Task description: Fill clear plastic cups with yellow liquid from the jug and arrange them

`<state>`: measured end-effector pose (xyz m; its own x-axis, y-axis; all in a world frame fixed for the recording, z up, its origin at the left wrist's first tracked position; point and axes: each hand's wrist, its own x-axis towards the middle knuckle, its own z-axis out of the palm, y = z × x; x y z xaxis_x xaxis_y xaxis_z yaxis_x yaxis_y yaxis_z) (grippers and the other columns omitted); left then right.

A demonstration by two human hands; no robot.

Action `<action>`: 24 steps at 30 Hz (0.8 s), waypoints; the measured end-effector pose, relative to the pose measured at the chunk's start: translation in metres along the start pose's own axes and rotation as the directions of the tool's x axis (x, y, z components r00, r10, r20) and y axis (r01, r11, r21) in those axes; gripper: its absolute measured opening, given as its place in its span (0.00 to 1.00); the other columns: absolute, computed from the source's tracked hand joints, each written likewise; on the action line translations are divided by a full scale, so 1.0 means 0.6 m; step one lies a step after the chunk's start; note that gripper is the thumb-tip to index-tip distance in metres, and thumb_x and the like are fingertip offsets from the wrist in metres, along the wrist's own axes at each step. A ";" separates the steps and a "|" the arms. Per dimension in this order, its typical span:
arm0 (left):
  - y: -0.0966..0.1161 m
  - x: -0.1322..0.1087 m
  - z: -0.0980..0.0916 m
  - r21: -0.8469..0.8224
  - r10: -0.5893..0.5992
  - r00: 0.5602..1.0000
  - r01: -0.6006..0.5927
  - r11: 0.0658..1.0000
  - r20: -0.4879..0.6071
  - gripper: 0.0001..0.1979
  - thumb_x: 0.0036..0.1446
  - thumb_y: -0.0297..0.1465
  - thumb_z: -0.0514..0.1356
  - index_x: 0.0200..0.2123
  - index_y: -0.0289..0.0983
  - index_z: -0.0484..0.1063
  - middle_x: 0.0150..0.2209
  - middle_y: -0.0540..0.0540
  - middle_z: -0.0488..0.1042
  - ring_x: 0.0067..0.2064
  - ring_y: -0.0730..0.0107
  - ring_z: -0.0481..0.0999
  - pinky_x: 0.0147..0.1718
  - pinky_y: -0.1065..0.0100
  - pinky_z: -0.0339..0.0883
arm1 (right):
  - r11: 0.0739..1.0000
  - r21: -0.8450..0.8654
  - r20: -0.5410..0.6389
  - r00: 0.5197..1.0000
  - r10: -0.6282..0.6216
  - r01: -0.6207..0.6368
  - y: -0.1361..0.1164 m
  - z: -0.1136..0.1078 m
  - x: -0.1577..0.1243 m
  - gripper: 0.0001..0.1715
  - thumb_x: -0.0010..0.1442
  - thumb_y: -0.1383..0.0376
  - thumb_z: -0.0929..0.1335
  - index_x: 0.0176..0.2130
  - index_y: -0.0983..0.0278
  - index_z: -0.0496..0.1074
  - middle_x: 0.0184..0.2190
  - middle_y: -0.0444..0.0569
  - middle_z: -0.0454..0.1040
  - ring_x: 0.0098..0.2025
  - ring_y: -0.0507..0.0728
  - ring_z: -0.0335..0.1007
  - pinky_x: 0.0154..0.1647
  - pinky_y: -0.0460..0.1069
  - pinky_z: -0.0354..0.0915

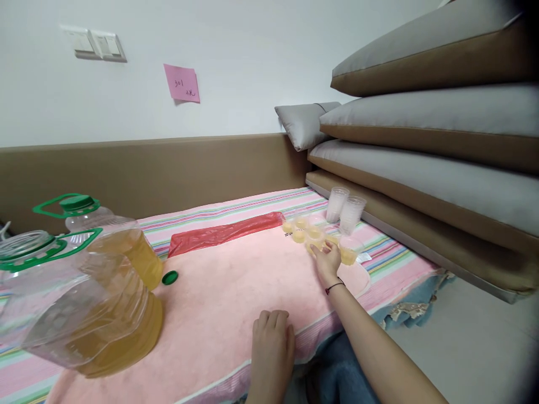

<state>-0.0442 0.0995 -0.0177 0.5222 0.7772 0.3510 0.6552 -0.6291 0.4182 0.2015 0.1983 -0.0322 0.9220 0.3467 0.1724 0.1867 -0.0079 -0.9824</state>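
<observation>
My right hand (pixel 327 261) reaches to the near side of a group of small clear plastic cups with yellow liquid, such as the cup (pixel 314 232) just beyond my fingers. Its thumb and fingers close around one cup (pixel 330 241), which they partly cover. Beside it, at the right end of the group, stands another filled cup (pixel 348 252). My left hand (pixel 272 342) lies on the front edge of the pink cloth (pixel 236 303), fingers side by side and holding nothing.
Two large plastic jugs of yellow liquid, an uncapped near jug (pixel 122 331) and a capped far jug (pixel 145 252), stand at left. A green cap (pixel 170 278), a red plastic bag (pixel 227 231) and stacked cups (pixel 351 213) lie around. Thick cushions (pixel 425 118) rise at right.
</observation>
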 end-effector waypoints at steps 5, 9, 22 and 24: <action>-0.011 0.004 0.004 0.039 0.090 0.996 -0.089 0.995 -0.025 0.12 0.62 0.25 0.52 0.34 0.39 0.75 0.38 0.47 0.77 0.39 0.60 0.70 0.36 0.60 0.59 | 0.996 0.087 0.042 0.999 0.025 -0.029 -0.016 -0.016 -0.025 0.37 0.42 0.53 0.72 0.50 0.66 0.67 0.51 0.60 0.70 0.52 0.67 0.69 0.52 0.61 0.66; -0.013 0.011 -0.013 0.021 0.151 0.988 -0.151 0.988 -0.024 0.12 0.63 0.29 0.54 0.31 0.39 0.76 0.38 0.47 0.78 0.40 0.60 0.72 0.37 0.60 0.61 | 0.982 0.186 0.151 0.987 -0.062 0.033 -0.054 -0.050 -0.066 0.26 0.46 0.53 0.72 0.43 0.63 0.73 0.46 0.56 0.76 0.50 0.65 0.72 0.48 0.58 0.69; -0.034 0.011 0.000 -0.158 0.101 0.982 -0.127 0.979 -0.162 0.17 0.65 0.41 0.49 0.46 0.41 0.72 0.39 0.44 0.78 0.41 0.60 0.75 0.38 0.61 0.67 | 0.964 0.099 0.147 0.954 -0.260 0.247 -0.170 -0.186 0.257 0.21 0.45 0.53 0.73 0.37 0.61 0.75 0.42 0.53 0.79 0.49 0.64 0.72 0.54 0.60 0.64; -0.040 0.015 0.004 -0.147 0.107 0.973 -0.139 0.979 -0.205 0.19 0.65 0.43 0.48 0.46 0.41 0.73 0.38 0.43 0.79 0.39 0.61 0.76 0.37 0.62 0.68 | 0.976 0.012 0.155 0.963 -0.219 0.219 -0.162 -0.184 0.307 0.26 0.39 0.58 0.76 0.40 0.62 0.74 0.44 0.55 0.78 0.50 0.66 0.72 0.55 0.62 0.63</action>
<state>-0.0540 0.1215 -0.0265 0.4661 0.6864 0.5583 0.4886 -0.7257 0.4843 0.3906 0.1594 0.1032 0.7947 0.4814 0.3697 0.3803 0.0797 -0.9214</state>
